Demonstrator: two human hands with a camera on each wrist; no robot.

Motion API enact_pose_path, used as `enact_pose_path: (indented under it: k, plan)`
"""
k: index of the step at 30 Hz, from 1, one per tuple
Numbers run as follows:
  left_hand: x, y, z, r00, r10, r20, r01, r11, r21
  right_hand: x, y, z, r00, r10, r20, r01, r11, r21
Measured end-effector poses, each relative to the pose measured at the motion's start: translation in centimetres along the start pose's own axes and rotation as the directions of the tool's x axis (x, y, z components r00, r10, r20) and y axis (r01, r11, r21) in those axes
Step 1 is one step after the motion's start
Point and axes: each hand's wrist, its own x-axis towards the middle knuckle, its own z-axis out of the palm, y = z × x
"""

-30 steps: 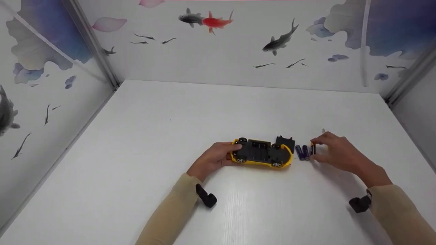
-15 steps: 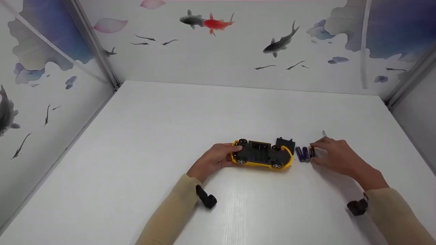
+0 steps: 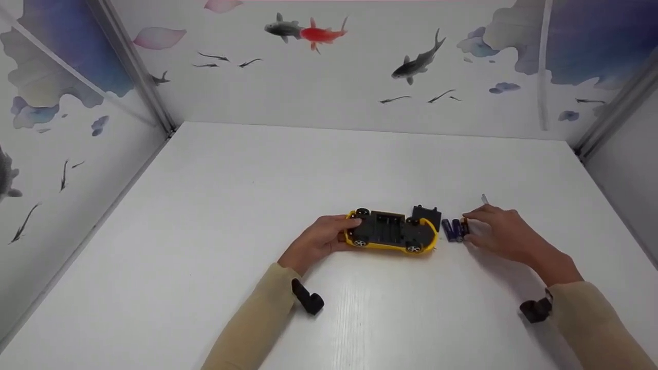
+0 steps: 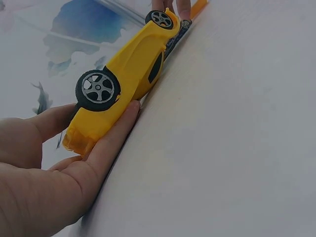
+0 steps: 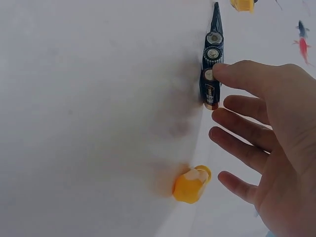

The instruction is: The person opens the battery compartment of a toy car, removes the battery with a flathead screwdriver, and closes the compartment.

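My left hand (image 3: 325,237) grips one end of a yellow toy car (image 3: 391,232), thumb on its black underside and fingers beneath. The car lies wheels up, with its battery compartment uncovered. In the left wrist view the car's (image 4: 123,69) side and two wheels show. My right hand (image 3: 506,234) pinches a battery (image 3: 465,226) by its ends between thumb and index finger. That battery stands beside two dark blue batteries (image 3: 452,230) on the table. In the right wrist view the thumb touches the end of the pinched battery (image 5: 211,91); the other fingers are spread.
A black battery cover (image 3: 427,217) lies behind the car's right end. Near the right hand lies a yellow-orange rounded object (image 5: 188,187); a thin pale tip (image 3: 484,198) shows beyond the fingers. Printed panels border the white table (image 3: 231,205).
My right hand has brought the pinched battery slightly left, up against the other two. The left hand and the car have stayed in place; the head view has shifted a little.
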Motion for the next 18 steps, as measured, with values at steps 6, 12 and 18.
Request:
enact_pose_path:
  k: [6, 12, 18]
  plan:
    - [0.02, 0.02, -0.11, 1.0, 0.004, -0.002, -0.004, 1.0, 0.017, -0.27, -0.2, -0.81, 0.998, 0.058, -0.031, -0.055, 0.993, 0.103]
    - [0.09, -0.01, -0.07, 1.0, -0.005, 0.0, 0.005, 1.0, 0.009, -0.7, 0.12, -0.75, 0.991, 0.122, -0.047, -0.113, 0.98, 0.166]
    - [0.13, -0.12, -0.06, 1.0, -0.003, -0.005, 0.003, 1.0, 0.002, -0.99, 0.38, 0.02, 0.987, 0.143, -0.076, -0.125, 0.971, 0.204]
